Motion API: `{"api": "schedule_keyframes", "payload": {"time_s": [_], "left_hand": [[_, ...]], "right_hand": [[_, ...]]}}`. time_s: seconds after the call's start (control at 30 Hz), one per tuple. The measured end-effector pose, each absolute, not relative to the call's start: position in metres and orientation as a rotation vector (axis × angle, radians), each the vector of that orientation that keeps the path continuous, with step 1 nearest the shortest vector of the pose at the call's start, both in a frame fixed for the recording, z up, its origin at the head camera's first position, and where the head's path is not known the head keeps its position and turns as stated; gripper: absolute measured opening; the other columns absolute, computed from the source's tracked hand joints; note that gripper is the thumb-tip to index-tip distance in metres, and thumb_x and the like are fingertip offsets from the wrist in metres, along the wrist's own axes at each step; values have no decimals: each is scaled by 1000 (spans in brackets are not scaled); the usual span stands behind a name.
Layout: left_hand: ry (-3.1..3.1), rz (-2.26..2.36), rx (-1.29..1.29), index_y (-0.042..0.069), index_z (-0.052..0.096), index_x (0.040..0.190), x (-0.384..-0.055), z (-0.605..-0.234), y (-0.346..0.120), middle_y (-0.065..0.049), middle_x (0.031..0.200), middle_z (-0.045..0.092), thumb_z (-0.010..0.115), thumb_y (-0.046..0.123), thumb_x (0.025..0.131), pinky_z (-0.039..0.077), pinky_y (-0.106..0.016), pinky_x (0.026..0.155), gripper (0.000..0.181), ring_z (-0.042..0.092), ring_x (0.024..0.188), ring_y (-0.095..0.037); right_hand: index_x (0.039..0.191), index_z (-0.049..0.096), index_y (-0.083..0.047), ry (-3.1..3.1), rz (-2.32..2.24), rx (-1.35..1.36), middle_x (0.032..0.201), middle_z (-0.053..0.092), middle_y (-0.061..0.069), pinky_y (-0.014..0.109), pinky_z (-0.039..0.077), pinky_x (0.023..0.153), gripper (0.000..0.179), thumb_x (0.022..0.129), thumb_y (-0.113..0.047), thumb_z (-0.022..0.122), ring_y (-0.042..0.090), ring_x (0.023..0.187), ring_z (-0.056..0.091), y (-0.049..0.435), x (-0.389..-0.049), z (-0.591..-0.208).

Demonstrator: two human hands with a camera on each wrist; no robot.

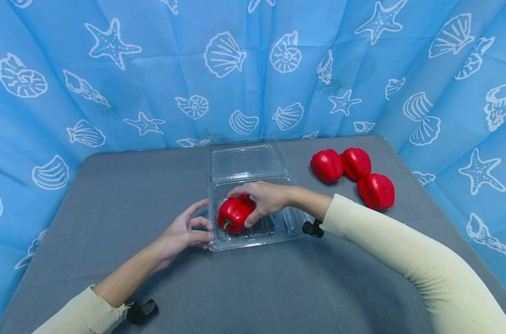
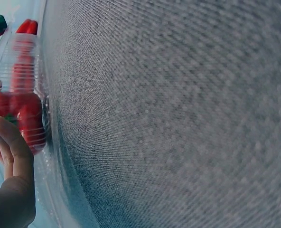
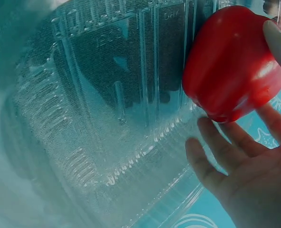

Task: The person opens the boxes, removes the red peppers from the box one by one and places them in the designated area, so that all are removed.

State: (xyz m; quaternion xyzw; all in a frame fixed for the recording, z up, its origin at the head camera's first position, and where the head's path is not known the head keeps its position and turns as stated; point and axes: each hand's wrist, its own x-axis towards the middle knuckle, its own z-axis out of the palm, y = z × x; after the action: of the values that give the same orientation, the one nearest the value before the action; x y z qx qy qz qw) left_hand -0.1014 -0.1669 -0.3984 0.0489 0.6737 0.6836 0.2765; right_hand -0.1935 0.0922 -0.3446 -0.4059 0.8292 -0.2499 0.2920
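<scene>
A red bell pepper point(image 1: 233, 216) with a green stem lies on its side in the left part of a clear plastic clamshell container point(image 1: 253, 243). My right hand point(image 1: 266, 200) grips it from above, thumb on the near side and fingers over the far side. In the right wrist view the pepper point(image 3: 228, 61) sits between the thumb and fingers of that hand point(image 3: 254, 166). My left hand point(image 1: 182, 235) is at the container's left wall, its loosely spread fingertips touching the rim. The left wrist view shows this hand point(image 2: 17, 166) beside the see-through wall.
The container's lid point(image 1: 246, 160) is folded back toward the curtain point(image 1: 244, 93). Several more red peppers lie at the right of the grey table point(image 1: 144, 185): one on the left point(image 1: 326, 166), one behind point(image 1: 356, 163), one nearer point(image 1: 376, 191), beyond my right forearm.
</scene>
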Motion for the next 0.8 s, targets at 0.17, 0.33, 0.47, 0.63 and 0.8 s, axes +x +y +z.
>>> {"api": "schedule_keyframes", "payload": {"time_s": [0.17,0.33,0.47,0.63,0.8], "left_hand": [[1815,1833,129,18,14,158,-101,-399,-167,-10,107,59,68,7,91,56,-37,82,86,67,87,-21],[1816,1833,116,20,15,157,-101,-399,-167,-9,108,60,68,7,90,56,-37,82,86,67,87,-20],[1821,1831,111,19,15,157,-101,-400,-166,-10,107,60,68,8,90,56,-37,81,86,67,87,-21],[1831,1835,102,18,16,157,-101,-400,-165,-11,107,60,69,7,90,56,-37,80,86,67,86,-22],[1835,1850,93,20,17,156,-100,-402,-164,-9,105,60,70,5,88,57,-37,79,87,67,83,-21]], "right_hand": [[141,49,-8,2231,-664,-1057,130,58,5,30,50,94,72,78,-17,84,18,115,55,90,-193,-345],[141,49,-8,2232,-679,-1053,129,59,6,29,51,92,71,79,-21,83,19,114,56,91,-192,-344],[141,50,-9,2241,-707,-1031,129,60,6,29,52,89,72,79,-24,83,19,114,56,94,-191,-343],[140,53,-10,2272,-755,-1029,127,61,4,29,54,86,70,79,-27,83,19,112,56,100,-190,-339],[136,58,-13,2350,-863,-1052,125,62,1,29,55,83,68,77,-31,85,18,110,57,109,-189,-335]]}}
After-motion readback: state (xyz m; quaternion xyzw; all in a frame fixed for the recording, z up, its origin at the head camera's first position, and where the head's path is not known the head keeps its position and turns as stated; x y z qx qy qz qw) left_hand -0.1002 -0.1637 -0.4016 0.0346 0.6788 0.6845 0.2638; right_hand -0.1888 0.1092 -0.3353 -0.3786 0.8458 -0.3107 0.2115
